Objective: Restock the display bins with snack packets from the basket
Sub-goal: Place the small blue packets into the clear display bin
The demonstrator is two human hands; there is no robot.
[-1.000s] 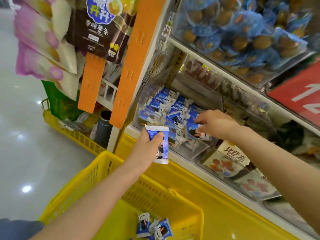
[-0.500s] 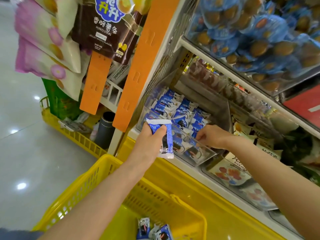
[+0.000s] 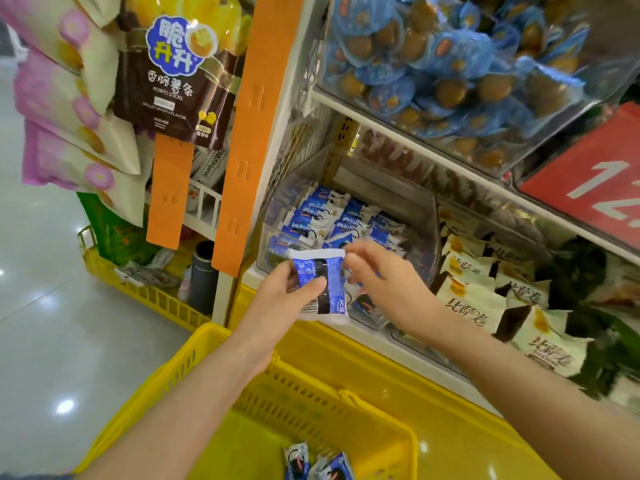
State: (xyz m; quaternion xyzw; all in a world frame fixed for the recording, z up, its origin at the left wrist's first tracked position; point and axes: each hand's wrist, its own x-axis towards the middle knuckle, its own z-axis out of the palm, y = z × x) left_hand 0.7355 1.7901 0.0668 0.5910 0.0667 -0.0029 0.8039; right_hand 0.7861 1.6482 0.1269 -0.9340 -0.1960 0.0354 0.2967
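Observation:
My left hand grips a blue and white snack packet in front of the clear display bin. The bin holds several matching blue packets in rows. My right hand is beside the held packet, with thumb and forefinger pinching its upper right corner. Below, the yellow basket holds a few more blue packets at its bottom.
A neighbouring bin to the right holds white and black packets. The upper shelf bin is full of blue-wrapped round snacks. Orange hanging strips and hanging snack bags are at left. A second yellow basket stands on the floor.
My right hand came out of the bin and moved to the packet held by my left hand, now pinching its corner. My left hand stayed about in place.

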